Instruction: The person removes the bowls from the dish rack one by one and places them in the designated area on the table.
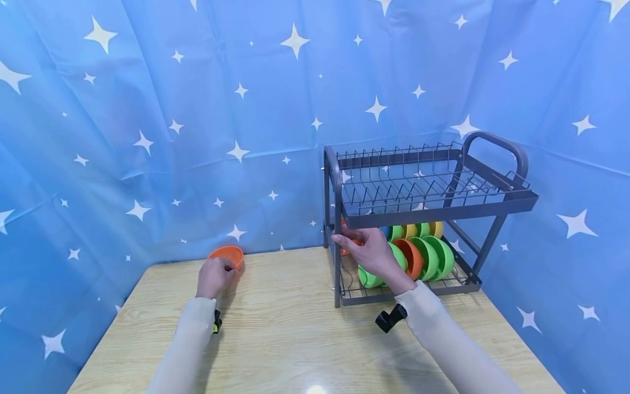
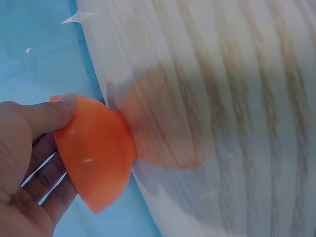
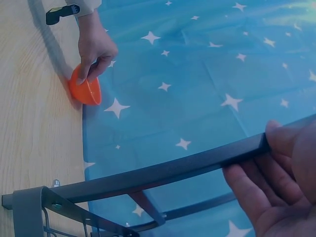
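Observation:
My left hand (image 1: pixel 214 278) pinches the rim of an orange bowl (image 1: pixel 227 252) at the back left of the table. In the left wrist view the thumb lies over the rim of the bowl (image 2: pixel 96 153), the other fingers partly hidden behind it; its base is right at the tabletop. On the other side, my right hand (image 1: pixel 375 256) holds the left front post of a dark two-tier dish rack (image 1: pixel 438 209). In the right wrist view, thumb and fingers of the hand (image 3: pixel 291 173) lie on either side of the post (image 3: pixel 182 168).
Green bowls (image 1: pixel 445 257), an orange bowl (image 1: pixel 412 260) and several other coloured bowls stand in rows on the rack's lower tier. Wire slots (image 1: pixel 408 183) line the upper tier. A blue curtain with stars (image 1: pixel 275 137) hangs behind the wooden table (image 1: pixel 275 323).

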### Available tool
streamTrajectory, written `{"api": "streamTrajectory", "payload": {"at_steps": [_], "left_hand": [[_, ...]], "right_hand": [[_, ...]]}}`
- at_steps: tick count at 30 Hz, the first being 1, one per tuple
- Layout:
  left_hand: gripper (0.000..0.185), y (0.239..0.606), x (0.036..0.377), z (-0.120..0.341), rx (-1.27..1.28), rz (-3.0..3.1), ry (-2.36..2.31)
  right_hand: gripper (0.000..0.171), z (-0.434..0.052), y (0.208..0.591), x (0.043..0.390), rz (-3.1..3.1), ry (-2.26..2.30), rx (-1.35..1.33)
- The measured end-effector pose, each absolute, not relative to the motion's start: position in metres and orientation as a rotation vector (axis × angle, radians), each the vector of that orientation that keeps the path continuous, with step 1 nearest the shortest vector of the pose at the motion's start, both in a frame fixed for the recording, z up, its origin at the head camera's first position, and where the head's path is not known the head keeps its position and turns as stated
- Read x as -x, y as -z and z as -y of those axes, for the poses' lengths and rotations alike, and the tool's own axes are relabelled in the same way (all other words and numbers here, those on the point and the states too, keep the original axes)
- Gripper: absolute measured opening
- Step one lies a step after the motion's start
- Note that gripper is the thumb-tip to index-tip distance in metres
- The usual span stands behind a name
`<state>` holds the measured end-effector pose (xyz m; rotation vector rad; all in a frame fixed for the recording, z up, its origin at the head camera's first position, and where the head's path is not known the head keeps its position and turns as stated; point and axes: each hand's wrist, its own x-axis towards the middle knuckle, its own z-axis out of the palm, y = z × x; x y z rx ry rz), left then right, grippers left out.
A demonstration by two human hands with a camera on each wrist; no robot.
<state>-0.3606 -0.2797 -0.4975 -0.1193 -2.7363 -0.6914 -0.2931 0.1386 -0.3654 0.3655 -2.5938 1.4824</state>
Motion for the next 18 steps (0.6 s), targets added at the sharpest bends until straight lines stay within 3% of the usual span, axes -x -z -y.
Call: {"api": "streamTrajectory", "payload": {"at_steps": [18], "left_hand": [[0.019, 0.4921, 0.3553, 0.2704, 0.13, 2.785, 0.709]], "right_hand": [[0.05, -0.1377, 0.3652, 0.2928, 2.594, -1.489, -0.364]]}}
